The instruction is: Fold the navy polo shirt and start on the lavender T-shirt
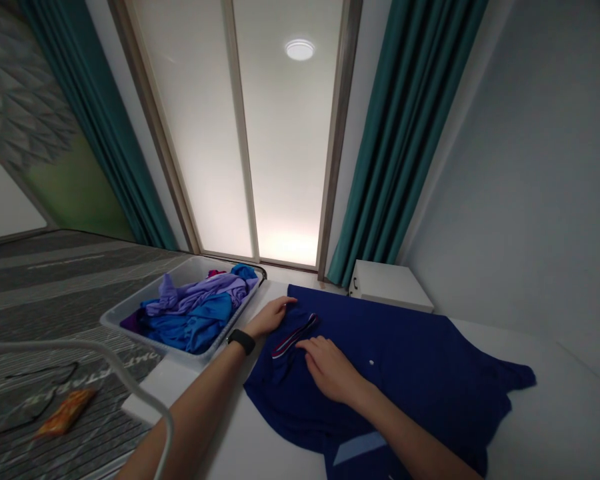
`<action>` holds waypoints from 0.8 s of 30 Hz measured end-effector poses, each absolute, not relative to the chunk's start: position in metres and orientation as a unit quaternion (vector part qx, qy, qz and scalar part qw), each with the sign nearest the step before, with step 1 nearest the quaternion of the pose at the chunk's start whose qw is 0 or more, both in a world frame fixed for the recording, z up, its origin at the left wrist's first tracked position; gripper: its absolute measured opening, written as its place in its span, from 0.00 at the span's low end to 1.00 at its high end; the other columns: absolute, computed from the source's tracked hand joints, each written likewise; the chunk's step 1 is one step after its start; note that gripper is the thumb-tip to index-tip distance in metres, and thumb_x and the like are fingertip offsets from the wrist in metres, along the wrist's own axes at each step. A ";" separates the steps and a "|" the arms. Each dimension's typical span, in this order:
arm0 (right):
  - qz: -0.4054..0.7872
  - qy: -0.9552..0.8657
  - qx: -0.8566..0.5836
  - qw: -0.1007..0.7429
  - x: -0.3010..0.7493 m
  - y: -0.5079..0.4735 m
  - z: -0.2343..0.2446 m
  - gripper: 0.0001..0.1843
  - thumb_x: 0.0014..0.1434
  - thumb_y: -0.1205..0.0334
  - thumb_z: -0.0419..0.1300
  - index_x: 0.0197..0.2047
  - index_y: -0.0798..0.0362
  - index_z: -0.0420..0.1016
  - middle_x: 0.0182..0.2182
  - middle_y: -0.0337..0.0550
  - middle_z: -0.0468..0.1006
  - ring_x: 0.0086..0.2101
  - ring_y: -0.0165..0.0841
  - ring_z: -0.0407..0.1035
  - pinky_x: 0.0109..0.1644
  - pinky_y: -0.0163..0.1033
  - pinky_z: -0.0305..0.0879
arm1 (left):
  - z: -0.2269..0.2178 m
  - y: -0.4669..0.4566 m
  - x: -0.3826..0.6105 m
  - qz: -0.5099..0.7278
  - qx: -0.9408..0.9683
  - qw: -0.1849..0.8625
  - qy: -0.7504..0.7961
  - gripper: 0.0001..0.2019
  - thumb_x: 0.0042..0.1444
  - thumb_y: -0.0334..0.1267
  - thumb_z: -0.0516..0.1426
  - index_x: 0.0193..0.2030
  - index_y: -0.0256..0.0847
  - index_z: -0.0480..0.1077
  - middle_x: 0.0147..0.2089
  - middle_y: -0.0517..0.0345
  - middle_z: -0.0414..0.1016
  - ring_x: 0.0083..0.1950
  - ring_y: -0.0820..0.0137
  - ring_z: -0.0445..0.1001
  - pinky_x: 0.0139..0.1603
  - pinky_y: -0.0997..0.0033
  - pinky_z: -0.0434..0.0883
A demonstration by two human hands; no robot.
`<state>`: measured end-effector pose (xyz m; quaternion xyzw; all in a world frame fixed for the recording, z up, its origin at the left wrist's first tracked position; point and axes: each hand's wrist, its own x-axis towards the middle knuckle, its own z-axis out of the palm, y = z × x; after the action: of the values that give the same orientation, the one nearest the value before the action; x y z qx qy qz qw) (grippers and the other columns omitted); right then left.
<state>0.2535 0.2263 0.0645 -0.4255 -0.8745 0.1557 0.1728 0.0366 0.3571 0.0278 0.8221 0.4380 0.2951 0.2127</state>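
Observation:
A dark blue polo shirt (405, 360) lies spread flat on a white table (555, 413). Its collar (295, 337), trimmed with red and white stripes, points towards the left. My left hand (270, 317), with a black watch on the wrist, rests with fingers stretched flat on the shirt's edge by the collar. My right hand (330, 367) lies palm down on the shirt just right of the collar, fingers extended towards it. Neither hand grips anything.
A white basket (130, 308) of blue and purple clothes stands left of the shirt. A white box (390, 283) sits behind the table by teal curtains. An orange packet (65, 413) lies on the grey patterned surface at left, beside a white curved rail (130, 380).

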 end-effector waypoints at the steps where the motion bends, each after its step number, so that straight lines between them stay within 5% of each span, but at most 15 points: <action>1: 0.161 -0.875 -0.425 0.169 0.248 0.230 0.067 0.20 0.67 0.68 0.44 0.57 0.51 0.68 0.48 0.47 0.77 0.48 0.38 0.69 0.53 0.43 0.61 | 0.029 0.360 0.038 0.286 0.826 0.214 0.436 0.22 0.58 0.27 0.46 0.55 0.40 0.71 0.54 0.52 0.76 0.56 0.67 0.72 0.61 0.65 0.65; 6: 0.174 -0.861 -0.461 0.127 0.219 0.244 0.075 0.23 0.69 0.59 0.44 0.64 0.51 0.61 0.50 0.50 0.78 0.47 0.40 0.73 0.50 0.42 0.61 | 0.034 0.367 0.039 0.272 0.832 0.209 0.435 0.19 0.56 0.28 0.49 0.50 0.38 0.75 0.46 0.51 0.74 0.47 0.67 0.74 0.54 0.67 0.69; 10: 0.178 -0.850 -0.488 0.088 0.208 0.251 0.080 0.22 0.70 0.53 0.41 0.46 0.49 0.74 0.41 0.47 0.82 0.41 0.41 0.75 0.44 0.42 0.61 | 0.036 0.364 0.037 0.277 0.827 0.199 0.447 0.14 0.59 0.35 0.51 0.43 0.38 0.77 0.41 0.52 0.71 0.43 0.66 0.73 0.52 0.66 0.69; 15: 0.194 -0.800 -0.552 0.133 0.217 0.258 0.085 0.17 0.65 0.49 0.51 0.32 0.49 0.72 0.30 0.43 0.80 0.34 0.37 0.74 0.35 0.36 0.56 | 0.036 0.359 0.035 0.293 0.812 0.203 0.462 0.13 0.60 0.42 0.51 0.32 0.39 0.72 0.34 0.56 0.71 0.37 0.67 0.71 0.43 0.69 0.69; 18: 0.236 -0.778 -0.563 0.150 0.230 0.260 0.085 0.11 0.61 0.56 0.56 0.28 0.50 0.70 0.27 0.39 0.78 0.30 0.32 0.71 0.32 0.34 0.53 | 0.035 0.358 0.034 0.312 0.796 0.211 0.475 0.14 0.63 0.45 0.48 0.34 0.40 0.70 0.31 0.58 0.72 0.35 0.68 0.71 0.39 0.70 0.68; 21: 0.272 -0.773 -0.545 0.178 0.237 0.256 0.082 0.06 0.62 0.61 0.55 0.36 0.50 0.72 0.25 0.36 0.77 0.28 0.30 0.70 0.32 0.33 0.54 | 0.033 0.359 0.033 0.329 0.785 0.213 0.480 0.14 0.63 0.45 0.48 0.37 0.40 0.69 0.33 0.58 0.74 0.35 0.68 0.72 0.38 0.71 0.68; 24: 0.294 -0.809 -0.477 0.179 0.235 0.246 0.077 0.12 0.61 0.59 0.57 0.47 0.49 0.72 0.28 0.36 0.78 0.30 0.31 0.71 0.35 0.33 0.57 | 0.028 0.362 0.031 0.334 0.782 0.209 0.483 0.13 0.63 0.45 0.49 0.37 0.40 0.69 0.33 0.58 0.75 0.35 0.67 0.72 0.38 0.70 0.68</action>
<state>0.2351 0.2463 0.0768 -0.4773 -0.8086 0.2940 0.1787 0.0307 0.3617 0.0283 0.7818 0.4834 0.3340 0.2086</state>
